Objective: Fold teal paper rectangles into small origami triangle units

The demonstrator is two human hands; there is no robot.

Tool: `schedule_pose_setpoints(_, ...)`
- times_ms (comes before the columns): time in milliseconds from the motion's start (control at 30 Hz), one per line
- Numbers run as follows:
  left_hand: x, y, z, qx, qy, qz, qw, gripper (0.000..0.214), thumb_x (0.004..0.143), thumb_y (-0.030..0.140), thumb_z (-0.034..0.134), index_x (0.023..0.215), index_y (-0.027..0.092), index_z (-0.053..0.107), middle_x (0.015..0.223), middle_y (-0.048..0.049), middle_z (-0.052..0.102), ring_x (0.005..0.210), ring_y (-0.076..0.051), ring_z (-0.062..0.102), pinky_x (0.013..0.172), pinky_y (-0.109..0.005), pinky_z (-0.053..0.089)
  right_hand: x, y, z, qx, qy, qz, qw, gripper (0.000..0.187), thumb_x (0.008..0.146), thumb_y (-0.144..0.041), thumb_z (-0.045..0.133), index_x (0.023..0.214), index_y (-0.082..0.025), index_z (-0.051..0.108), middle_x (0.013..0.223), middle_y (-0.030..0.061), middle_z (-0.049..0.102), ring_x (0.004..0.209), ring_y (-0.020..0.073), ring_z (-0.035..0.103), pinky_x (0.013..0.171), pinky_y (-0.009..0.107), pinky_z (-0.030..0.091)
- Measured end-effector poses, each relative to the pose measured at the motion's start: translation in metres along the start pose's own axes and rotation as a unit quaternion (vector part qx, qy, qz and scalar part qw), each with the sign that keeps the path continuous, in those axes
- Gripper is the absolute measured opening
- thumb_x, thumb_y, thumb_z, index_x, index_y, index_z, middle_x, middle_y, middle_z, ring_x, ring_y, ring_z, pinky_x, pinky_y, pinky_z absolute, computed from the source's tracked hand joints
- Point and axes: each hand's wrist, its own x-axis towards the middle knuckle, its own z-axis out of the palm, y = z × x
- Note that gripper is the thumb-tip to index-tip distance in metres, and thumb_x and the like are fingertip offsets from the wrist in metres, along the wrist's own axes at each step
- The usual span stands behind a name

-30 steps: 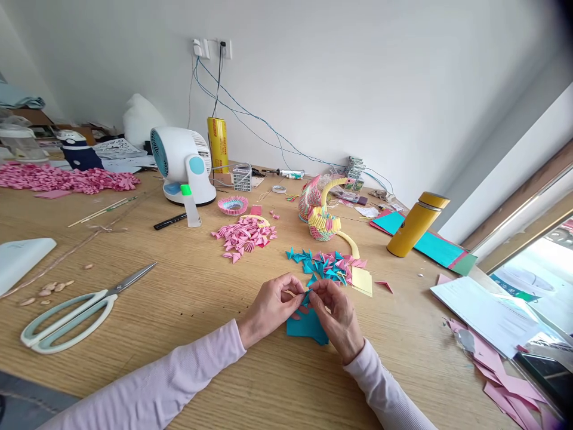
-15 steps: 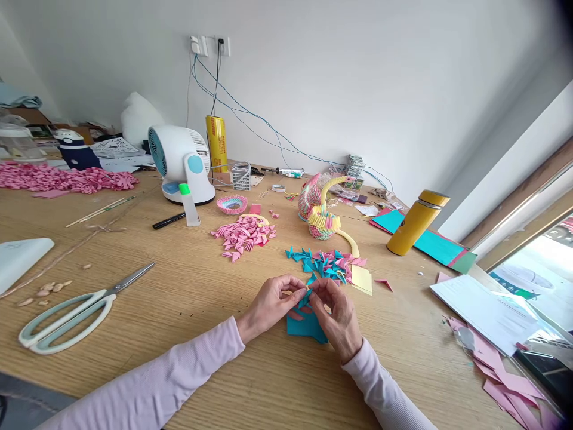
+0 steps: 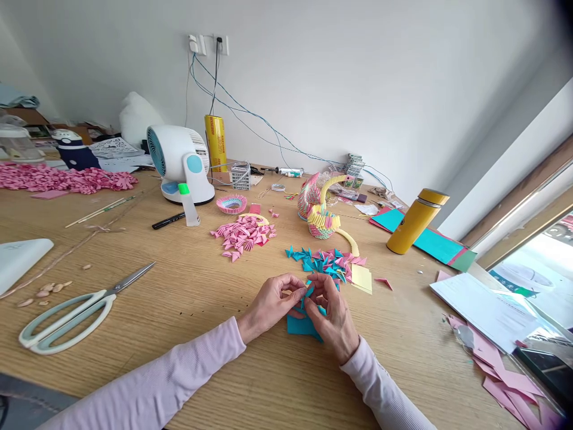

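Between my two hands is a small blue piece of folded paper, partly covered by fingers. My left hand pinches it from the left with thumb and fingertips. From the right, my right hand closes thumb and forefinger on the same piece. Flat on the table under both hands lie blue paper slips, half hidden by the right hand. Just beyond is a heap of folded blue triangles mixed with pink ones. A pale yellow paper stack lies at its right side.
Scissors lie at the left. Pink folded pieces are heaped ahead, near a paper swan body. A white fan stands behind. At the right are a yellow flask, white sheets and pink strips.
My right hand has shifted slightly left and its fingers have changed position on the blue paper. My left hand stays nearly in place.
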Motion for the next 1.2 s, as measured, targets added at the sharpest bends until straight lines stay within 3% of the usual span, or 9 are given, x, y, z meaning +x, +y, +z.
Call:
schedule_pose_setpoints(467, 0.004, -0.006, -0.003, -0.009, -0.003, -0.008, 1.000, 0.036, 0.072, 0.041, 0.071, 0.090, 0.011, 0.062, 0.090, -0.0052, 0.060, 0.073, -0.016, 0.063, 0.057, -0.027, 0.058, -0.003, 0.005, 0.001, 0.004, -0.004, -0.027, 1.000, 0.043, 0.074, -0.007, 0.048, 0.115, -0.020, 0.048, 0.093, 0.0042, 0.056, 0.079, 0.0159, 0.062, 0.067, 0.028, 0.056)
schedule_pose_setpoints(800, 0.002, -0.009, 0.000, 0.027, 0.009, 0.022, 0.999, 0.033, 0.076, 0.042, 0.067, 0.087, 0.011, 0.061, 0.087, -0.0046, 0.060, 0.071, -0.015, 0.063, 0.058, -0.027, 0.058, -0.002, 0.005, 0.006, -0.066, 0.059, -0.042, 0.995, 0.045, 0.071, -0.006, 0.046, 0.114, -0.019, 0.045, 0.092, 0.0045, 0.052, 0.067, 0.0132, 0.059, 0.059, 0.027, 0.054)
schedule_pose_setpoints(1000, -0.001, -0.008, 0.003, 0.076, 0.030, 0.037, 0.996, 0.032, 0.076, 0.041, 0.066, 0.087, 0.011, 0.061, 0.088, -0.0054, 0.061, 0.068, -0.015, 0.064, 0.056, -0.026, 0.058, 0.000, 0.003, 0.007, -0.090, 0.094, -0.057, 0.990, 0.047, 0.071, -0.007, 0.047, 0.117, -0.019, 0.041, 0.073, -0.0019, 0.050, 0.063, 0.0146, 0.056, 0.060, 0.028, 0.052)
schedule_pose_setpoints(1200, 0.000, -0.012, 0.002, 0.095, 0.031, 0.034, 0.994, 0.032, 0.079, 0.039, 0.062, 0.095, 0.012, 0.065, 0.083, -0.0075, 0.067, 0.062, -0.016, 0.065, 0.052, -0.027, 0.057, -0.002, -0.001, 0.008, -0.131, 0.094, -0.091, 0.983, 0.048, 0.074, -0.007, 0.047, 0.120, -0.019, 0.039, 0.072, -0.0023, 0.051, 0.063, 0.0146, 0.056, 0.062, 0.028, 0.051)
